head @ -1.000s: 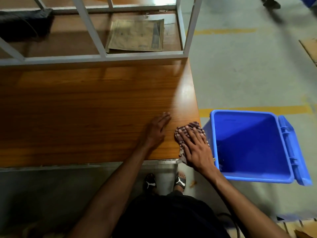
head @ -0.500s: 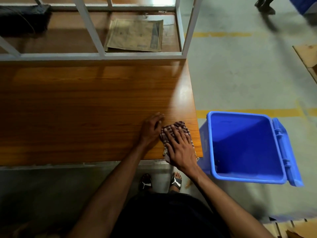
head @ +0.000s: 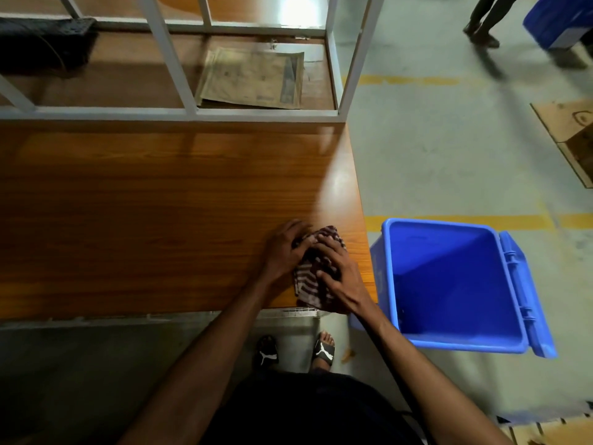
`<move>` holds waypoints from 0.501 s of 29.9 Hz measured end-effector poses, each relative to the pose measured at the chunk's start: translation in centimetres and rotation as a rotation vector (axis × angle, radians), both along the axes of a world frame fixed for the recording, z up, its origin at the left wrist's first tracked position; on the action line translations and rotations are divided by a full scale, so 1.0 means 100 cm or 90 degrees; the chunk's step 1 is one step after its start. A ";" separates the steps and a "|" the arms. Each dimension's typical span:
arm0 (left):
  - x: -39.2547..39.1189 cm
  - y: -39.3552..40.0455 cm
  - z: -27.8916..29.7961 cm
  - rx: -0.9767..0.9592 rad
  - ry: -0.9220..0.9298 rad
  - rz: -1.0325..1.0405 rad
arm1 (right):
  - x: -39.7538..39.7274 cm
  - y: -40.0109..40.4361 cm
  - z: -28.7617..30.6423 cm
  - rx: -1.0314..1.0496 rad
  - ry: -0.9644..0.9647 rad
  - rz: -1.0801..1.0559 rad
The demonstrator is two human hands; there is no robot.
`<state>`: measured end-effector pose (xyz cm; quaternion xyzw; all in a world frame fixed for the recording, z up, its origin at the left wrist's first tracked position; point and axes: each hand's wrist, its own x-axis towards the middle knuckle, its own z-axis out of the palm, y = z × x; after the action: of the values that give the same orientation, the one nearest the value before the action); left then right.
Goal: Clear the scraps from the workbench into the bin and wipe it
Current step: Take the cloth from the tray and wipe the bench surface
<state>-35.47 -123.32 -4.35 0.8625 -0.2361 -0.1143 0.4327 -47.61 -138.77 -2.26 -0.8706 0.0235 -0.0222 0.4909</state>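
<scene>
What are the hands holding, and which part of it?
Both hold the striped cloth on the workbench. The left hand grips its far left edge; the right hand grips its right side.

Brown-and-white striped cloth (head: 316, 277), blue bin (head: 455, 343), orange-brown woodgrain workbench (head: 160, 220)

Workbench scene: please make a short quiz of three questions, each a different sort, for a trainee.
1. True or false: the blue bin stands on the floor past the right end of the workbench, its lid open.
2. What lies under both hands? A) a sponge B) a striped cloth C) a brush
3. Fill in: a folded ____ lies on the shelf behind the metal frame.

Key
1. True.
2. B: the left hand and right hand are on the striped cloth.
3. Newspaper.
</scene>
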 end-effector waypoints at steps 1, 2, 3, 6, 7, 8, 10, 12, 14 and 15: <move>-0.003 -0.002 0.005 -0.009 0.013 0.017 | 0.000 -0.001 0.003 0.071 -0.004 -0.029; -0.008 -0.006 0.009 -0.017 0.012 0.028 | 0.000 -0.002 0.005 0.154 -0.004 -0.070; -0.015 -0.010 0.014 -0.018 0.003 0.030 | 0.000 -0.003 0.006 0.251 -0.006 -0.126; -0.045 -0.027 0.024 0.128 -0.053 -0.032 | 0.004 -0.012 0.006 0.431 -0.032 -0.320; -0.053 -0.031 0.022 0.209 -0.079 -0.058 | 0.005 -0.015 0.006 0.430 -0.036 -0.372; -0.058 -0.033 0.019 0.273 -0.095 -0.081 | 0.007 -0.018 0.008 0.418 -0.042 -0.413; -0.064 -0.036 0.012 0.339 -0.107 -0.108 | 0.010 -0.024 0.012 0.379 -0.059 -0.460; -0.065 -0.035 0.008 0.358 -0.116 -0.122 | 0.013 -0.029 0.017 0.340 -0.067 -0.468; -0.060 -0.025 0.008 0.350 -0.140 -0.122 | 0.015 -0.034 0.018 0.311 -0.065 -0.455; -0.057 -0.017 0.007 0.344 -0.153 -0.119 | 0.015 -0.037 0.017 0.304 -0.064 -0.445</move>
<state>-41.16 -125.02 -3.62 0.9282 -0.3252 -0.1093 0.1438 -46.13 -142.46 -0.54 -0.6703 0.2979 -0.2233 0.6420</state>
